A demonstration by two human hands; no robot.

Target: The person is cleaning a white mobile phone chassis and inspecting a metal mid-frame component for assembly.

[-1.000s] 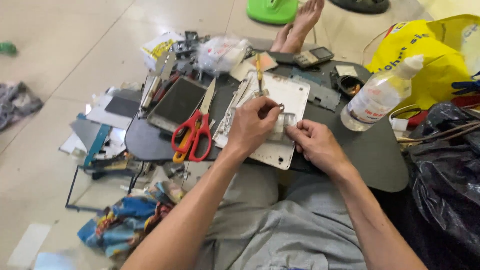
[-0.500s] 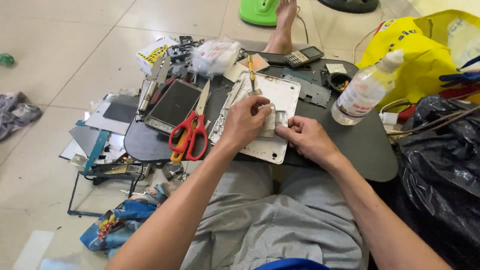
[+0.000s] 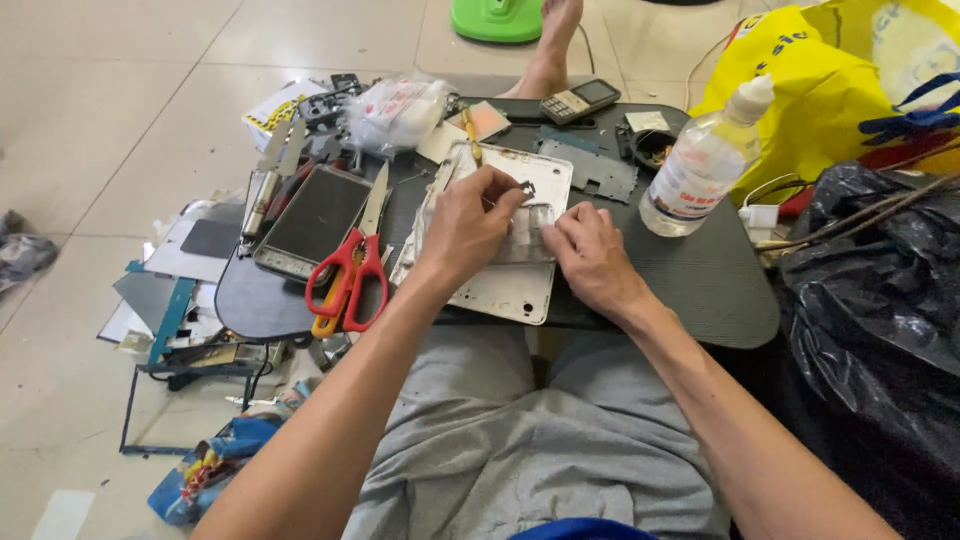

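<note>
Nearest, the right hand [image 3: 592, 262] presses its fingertips on a clear film strip [image 3: 525, 232] lying across the white tablet back cover [image 3: 510, 285]. The left hand [image 3: 468, 222] pinches the same strip's upper edge. The cover lies flat at the middle of the dark worktop [image 3: 700, 285], its long axis running away from the person, tilted slightly right. A hasty pull could tear the strip or skid the cover toward the red-handled scissors [image 3: 348, 275] or the clear bottle [image 3: 702, 165] beyond.

one pair of scissors [image 3: 347, 278], one clear bottle [image 3: 700, 170], one old phone [image 3: 580, 100], two hands [image 3: 470, 225], perhaps two back covers [image 3: 510, 285]
</note>
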